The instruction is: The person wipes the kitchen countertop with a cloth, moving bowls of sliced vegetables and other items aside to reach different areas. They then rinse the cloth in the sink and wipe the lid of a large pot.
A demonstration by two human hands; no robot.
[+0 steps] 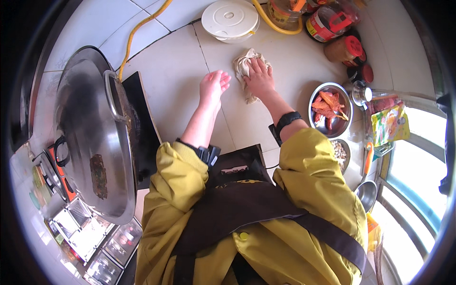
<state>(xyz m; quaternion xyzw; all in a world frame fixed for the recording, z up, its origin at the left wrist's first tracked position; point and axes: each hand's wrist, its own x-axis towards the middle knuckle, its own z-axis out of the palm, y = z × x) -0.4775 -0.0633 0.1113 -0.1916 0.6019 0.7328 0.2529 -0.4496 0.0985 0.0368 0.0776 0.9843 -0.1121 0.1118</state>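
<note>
My right hand [260, 77] lies flat with spread fingers on a crumpled beige cloth [248, 94], pressing it against the tiled countertop [171, 76]. To its left, my left hand [213, 87] is held over the counter with its fingers loosely curled and nothing in them. A white round lid [229, 17] covers a bowl beyond the cloth. Right of my right forearm stands a steel bowl [349, 107] with reddish pieces of meat in it.
A large wok with a domed steel lid [96, 131] stands at the left beside a black cooktop [142, 149]. A yellow hose [137, 32] runs along the wall. Red-lidded jars [343, 48], a seasoning packet [390, 123] and a ladle [366, 194] stand or lie at the right.
</note>
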